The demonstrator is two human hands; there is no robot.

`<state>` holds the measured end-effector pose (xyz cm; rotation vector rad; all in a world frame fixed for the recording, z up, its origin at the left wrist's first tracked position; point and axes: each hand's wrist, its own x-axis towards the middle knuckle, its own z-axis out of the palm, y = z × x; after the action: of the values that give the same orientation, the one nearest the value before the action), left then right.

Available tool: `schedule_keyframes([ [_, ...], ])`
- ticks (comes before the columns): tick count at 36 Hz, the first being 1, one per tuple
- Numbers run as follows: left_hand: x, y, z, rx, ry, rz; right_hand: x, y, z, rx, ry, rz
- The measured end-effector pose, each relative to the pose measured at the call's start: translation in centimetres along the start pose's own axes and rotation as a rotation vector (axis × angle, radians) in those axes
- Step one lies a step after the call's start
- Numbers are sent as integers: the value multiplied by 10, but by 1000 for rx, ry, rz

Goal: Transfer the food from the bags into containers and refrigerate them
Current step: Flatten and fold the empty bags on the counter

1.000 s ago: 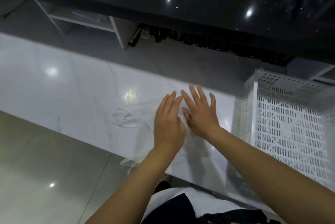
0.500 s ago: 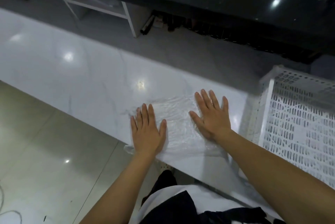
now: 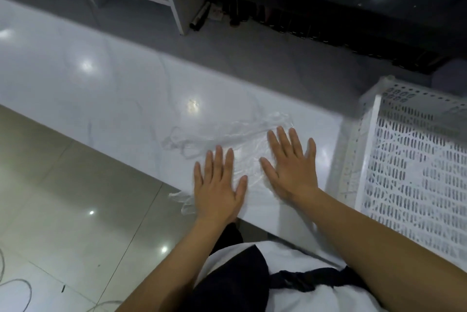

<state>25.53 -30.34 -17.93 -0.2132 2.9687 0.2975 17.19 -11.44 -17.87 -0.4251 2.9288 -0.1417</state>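
both hands (image 3: 218,189) slid right, flat on bag (image 3: 249,160)

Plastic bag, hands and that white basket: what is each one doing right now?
clear plastic bag: empty, spread flat on the counter, a corner hanging over the front edge.
left hand: open, palm down, pressing the bag.
right hand: open, palm down, pressing the bag.
white perforated crate: on the counter beside the right hand; nothing visible inside.
white counter: glossy, bearing the bag and crate.
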Motion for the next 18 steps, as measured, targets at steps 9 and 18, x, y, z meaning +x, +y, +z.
schedule_keyframes([
  [9,-20,-62,-18,-126,-29,107,0,2,0,4,-17,-4],
  [18,-36,-62,-27,8,86,528,-1,1,-3,21,-21,-1],
])
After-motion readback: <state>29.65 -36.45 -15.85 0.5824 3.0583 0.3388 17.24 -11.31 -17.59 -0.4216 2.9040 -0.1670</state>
